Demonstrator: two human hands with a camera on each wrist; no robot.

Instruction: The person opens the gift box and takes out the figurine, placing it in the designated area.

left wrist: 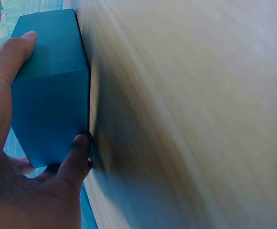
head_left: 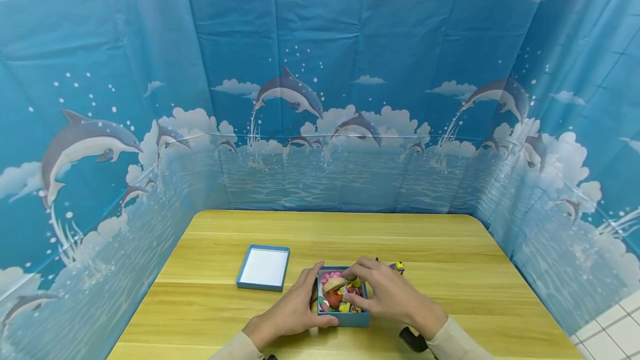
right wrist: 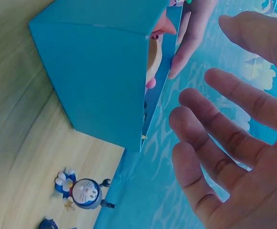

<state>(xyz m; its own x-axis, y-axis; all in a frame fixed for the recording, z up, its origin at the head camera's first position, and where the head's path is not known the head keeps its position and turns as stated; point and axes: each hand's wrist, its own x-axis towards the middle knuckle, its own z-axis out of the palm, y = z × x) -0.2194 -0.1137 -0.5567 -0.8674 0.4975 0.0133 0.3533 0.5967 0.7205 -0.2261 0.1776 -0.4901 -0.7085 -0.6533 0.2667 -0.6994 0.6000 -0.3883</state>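
Two hands on it: left hand (head_left: 292, 313) pinches the blue box (head_left: 344, 317) steady, right hand (head_left: 392, 293) spread over small toys (head_left: 340, 293); judgement: pick singly, box flat on worktop (head_left: 450, 249).

Matt blue cardboard box (head_left: 344, 318) on a smooth, light wooden table (head_left: 450, 249).

You face a wooden table (head_left: 440, 249) with rounded corners, closed in on three sides by a blue curtain (head_left: 320, 71) printed with dolphins, clouds and sea. White floor tiles (head_left: 612, 329) show at lower right.
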